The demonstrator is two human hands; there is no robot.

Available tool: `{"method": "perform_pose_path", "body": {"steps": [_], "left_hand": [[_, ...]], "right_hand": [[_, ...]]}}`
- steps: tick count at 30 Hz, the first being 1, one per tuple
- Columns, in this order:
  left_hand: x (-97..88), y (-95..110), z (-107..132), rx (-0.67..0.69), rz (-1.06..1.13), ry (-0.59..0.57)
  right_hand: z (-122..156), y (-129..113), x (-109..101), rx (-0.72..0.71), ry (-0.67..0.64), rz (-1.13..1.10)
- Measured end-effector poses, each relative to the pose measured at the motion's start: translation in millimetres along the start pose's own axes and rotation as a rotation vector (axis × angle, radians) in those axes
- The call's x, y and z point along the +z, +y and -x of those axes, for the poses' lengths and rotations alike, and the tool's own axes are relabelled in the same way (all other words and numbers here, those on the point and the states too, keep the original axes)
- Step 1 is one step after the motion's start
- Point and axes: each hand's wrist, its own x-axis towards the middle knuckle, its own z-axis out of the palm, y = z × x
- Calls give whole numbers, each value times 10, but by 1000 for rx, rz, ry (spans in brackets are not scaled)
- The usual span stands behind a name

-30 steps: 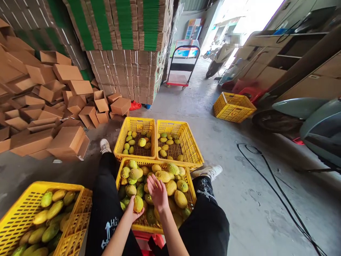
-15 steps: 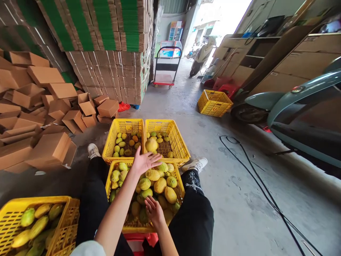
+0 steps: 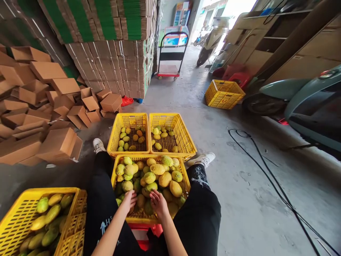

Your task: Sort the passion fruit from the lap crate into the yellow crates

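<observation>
Between my legs stands a yellow plastic crate (image 3: 183, 170) heaped with green-yellow papayas (image 3: 157, 169). Over its near left part is my left hand (image 3: 129, 201), fingers loosely extended beside a papaya (image 3: 127, 186); it is open and shows nothing in its grasp. My right hand (image 3: 159, 204) hovers at the near middle of the heap, palm turned inward, fingers apart and holding nothing. Just beyond, a left far crate (image 3: 109, 142) and a right far crate (image 3: 186, 137) stand side by side, each with smaller papayas spread on its floor.
Another yellow crate (image 3: 16, 202) with longer papayas (image 3: 53, 213) stands at lower left. Cardboard boxes (image 3: 57, 144) are piled on the left, below stacked flat cartons (image 3: 106, 64). A hand cart (image 3: 170, 67), a yellow crate (image 3: 225, 96), a scooter (image 3: 306, 99) and a black cable (image 3: 261, 160) are farther off.
My left hand has drawn back from above the far crates to the near heap. A papaya seen in the air over the right far crate has dropped from there. My right hand stays low.
</observation>
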Motion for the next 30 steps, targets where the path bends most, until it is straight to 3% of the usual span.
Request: {"method": "perform_pose_path", "body": {"steps": [5,10,16,21,23,26,28,30], "left_hand": [[-53,-105,-181,70,-45,-6],[-109,-446,-274,-92,-267,56],[-54,-508,-371,96,-485,-15],[-87,-642,-305,126,-721,-129],[-99,-688,-258,138,-801,-164],[-95,-702,-204,167,-890,-180],[-78,-680,-178,195,-933,-161],[-53,-640,-156,238,-965,-106]], "right_hand": [[40,-34,17,-14,3,31],[82,-79,24,-83,0,89],[140,-225,108,-313,-27,222],[124,-450,376,-561,-73,463],[94,-546,486,-689,-145,640],[21,-607,575,-959,-239,1276],[-50,-572,588,-1007,-207,1579],[-134,-501,599,-1016,-130,1714]]}}
